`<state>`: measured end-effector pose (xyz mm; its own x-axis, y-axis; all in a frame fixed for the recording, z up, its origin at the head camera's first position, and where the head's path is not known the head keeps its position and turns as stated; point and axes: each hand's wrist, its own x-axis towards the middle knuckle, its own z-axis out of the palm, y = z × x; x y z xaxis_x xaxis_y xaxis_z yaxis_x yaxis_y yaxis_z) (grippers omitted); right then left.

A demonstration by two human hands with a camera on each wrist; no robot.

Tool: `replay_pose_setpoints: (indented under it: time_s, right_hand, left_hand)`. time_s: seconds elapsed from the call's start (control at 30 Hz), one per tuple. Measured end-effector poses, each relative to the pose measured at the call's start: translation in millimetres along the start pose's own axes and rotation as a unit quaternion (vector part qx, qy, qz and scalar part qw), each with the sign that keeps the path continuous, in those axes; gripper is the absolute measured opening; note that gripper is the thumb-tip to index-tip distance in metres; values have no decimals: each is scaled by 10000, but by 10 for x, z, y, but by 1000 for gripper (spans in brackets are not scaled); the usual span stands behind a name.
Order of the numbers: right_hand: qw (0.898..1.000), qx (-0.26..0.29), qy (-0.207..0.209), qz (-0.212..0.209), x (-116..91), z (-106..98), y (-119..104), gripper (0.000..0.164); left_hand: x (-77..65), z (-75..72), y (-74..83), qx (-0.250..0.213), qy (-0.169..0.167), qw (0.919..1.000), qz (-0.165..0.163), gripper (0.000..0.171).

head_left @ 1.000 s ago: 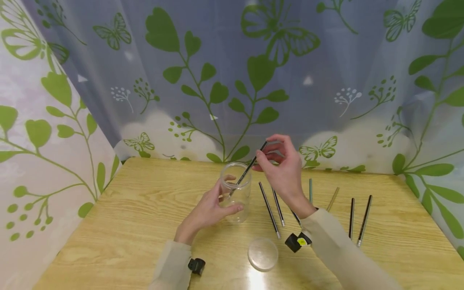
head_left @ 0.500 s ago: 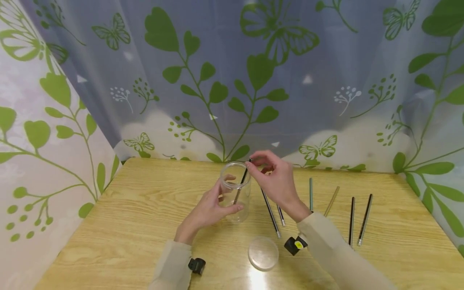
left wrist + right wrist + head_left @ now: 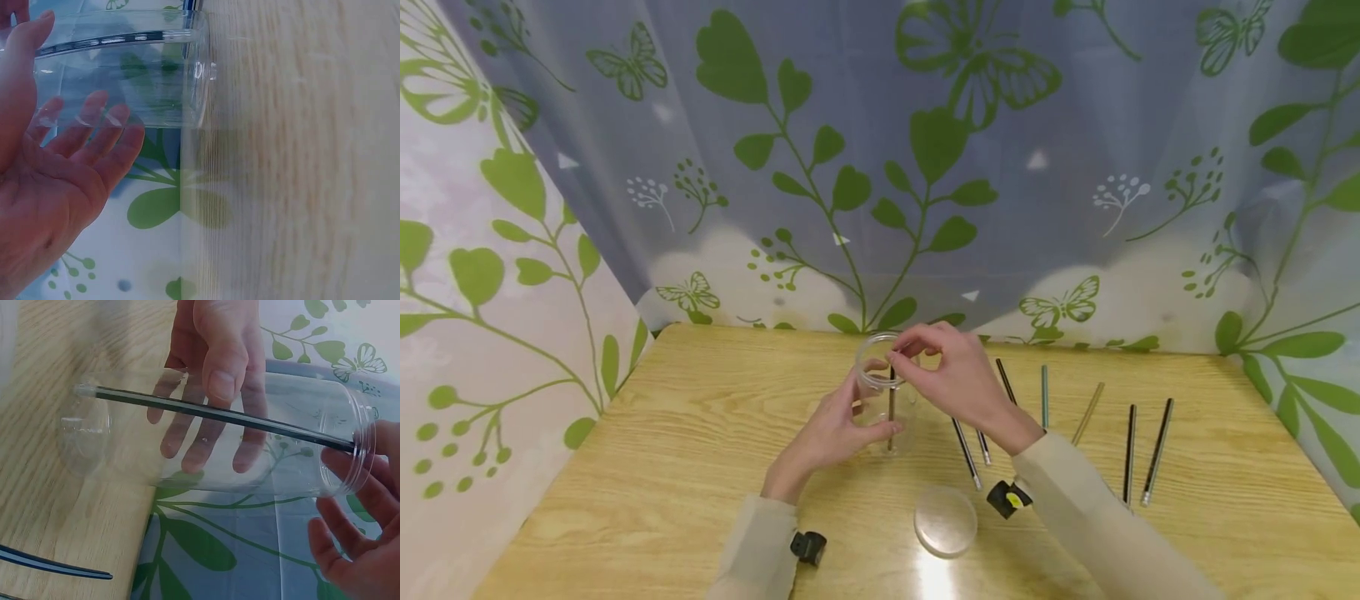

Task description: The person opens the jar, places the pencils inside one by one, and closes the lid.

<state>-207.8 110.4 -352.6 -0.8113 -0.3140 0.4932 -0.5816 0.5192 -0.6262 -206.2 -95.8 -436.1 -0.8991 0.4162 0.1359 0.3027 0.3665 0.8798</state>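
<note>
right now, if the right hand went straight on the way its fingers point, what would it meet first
Most likely the clear jar's rim; the right hand points at it from close by, though contact is unclear.

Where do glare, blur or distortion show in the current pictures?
Head view: a bright glare patch on the table, just below the clear lid; left wrist view: the wood washes out pale toward the right, and the pencil looks bowed; right wrist view: pale highlights on the jar's base.
</note>
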Motion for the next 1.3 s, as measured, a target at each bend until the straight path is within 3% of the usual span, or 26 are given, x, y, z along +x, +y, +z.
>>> replay_pose_setpoints:
  time_s: [0.17, 0.37, 0.47, 0.63, 1.3]
  right_hand:
    - [9997, -99, -209, -5, 25, -12, -21, 13]
    - [9988, 185, 171, -428, 12, -31, 34, 16]
    - [9977, 427, 283, -443, -14, -67, 73, 17]
    - [9982, 513, 267, -129, -96, -146, 168, 17]
    - [9960, -201, 232, 843, -578, -394, 691, 21]
  left_hand:
    - [3, -1, -1, -8, -13, 10000, 73, 74]
    - [1, 1, 4, 6, -11, 9999, 112, 75]
    - [-2, 6, 2, 12, 6, 10000, 60, 76]
    - [2, 9, -3, 71, -3, 10000, 5, 77]
    - [1, -4, -7, 100, -43, 9999, 3, 77]
